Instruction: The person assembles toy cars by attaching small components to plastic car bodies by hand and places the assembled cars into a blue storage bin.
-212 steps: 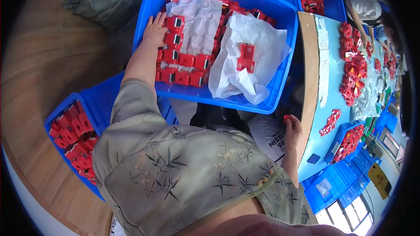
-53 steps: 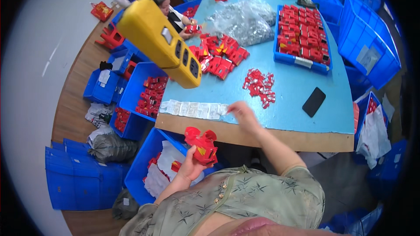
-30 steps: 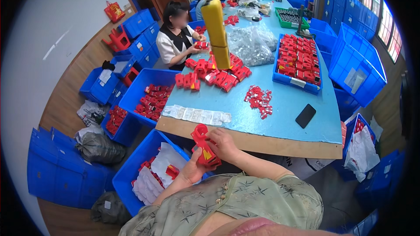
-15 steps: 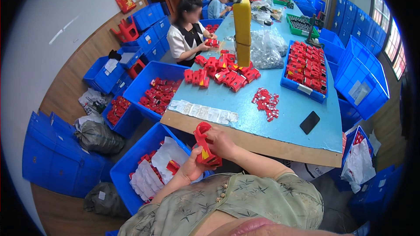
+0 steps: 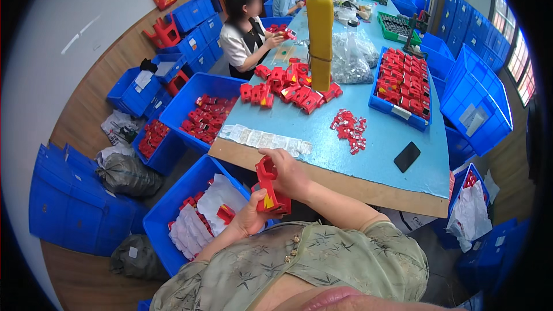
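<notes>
hands point(image 5: 291, 177), right newly higher, on casing point(image 5: 266, 183)

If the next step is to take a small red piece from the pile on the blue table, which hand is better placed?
Probably the right hand: it is nearer to the pile of small red pieces, while the left hand, farther away, holds the red part.

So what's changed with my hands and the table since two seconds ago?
Your right hand came leftward and toward you from over the table to the red part in your left hand. The small red bit it held no longer shows. Your left hand still holds that part; the phone and the heap of small red pieces stayed put.
</notes>
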The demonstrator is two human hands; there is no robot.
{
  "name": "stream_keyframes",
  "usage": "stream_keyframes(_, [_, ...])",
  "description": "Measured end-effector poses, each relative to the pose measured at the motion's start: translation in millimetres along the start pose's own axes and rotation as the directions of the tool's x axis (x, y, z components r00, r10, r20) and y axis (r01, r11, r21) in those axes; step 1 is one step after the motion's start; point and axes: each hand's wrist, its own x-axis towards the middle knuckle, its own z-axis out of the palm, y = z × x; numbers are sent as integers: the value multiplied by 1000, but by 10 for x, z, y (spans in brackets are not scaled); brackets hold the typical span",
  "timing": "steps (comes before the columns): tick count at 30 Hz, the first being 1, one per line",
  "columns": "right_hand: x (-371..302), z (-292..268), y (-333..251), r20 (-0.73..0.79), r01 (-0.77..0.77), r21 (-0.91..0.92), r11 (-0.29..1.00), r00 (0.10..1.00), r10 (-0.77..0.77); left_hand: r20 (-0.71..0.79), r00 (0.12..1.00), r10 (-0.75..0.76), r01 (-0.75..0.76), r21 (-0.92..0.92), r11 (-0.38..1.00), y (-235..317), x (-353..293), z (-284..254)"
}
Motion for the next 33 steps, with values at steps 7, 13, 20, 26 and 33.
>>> stream_keyframes(7, [-142,-27,18,-7,39,-15,999,999,-39,70,997,-13,13,3,1000,-47,1,57])
stream_keyframes(13, [-266,-48,63,-132,29,-120,992,990,-45,46,998,-47,46,31,998,-129,118,40])
stream_keyframes(20, [-336,-96,206,-82,-125,-111,986,990,116,12,994,-104,105,-45,994,-178,233,124])
stream_keyframes(26, [-492,-196,430,77,-234,-79,969,968,240,-36,973,-230,229,-21,973,-302,385,227])
stream_keyframes(33, [-634,-179,794,-6,-233,-26,972,973,232,-69,947,-313,317,67,946,-364,657,158])
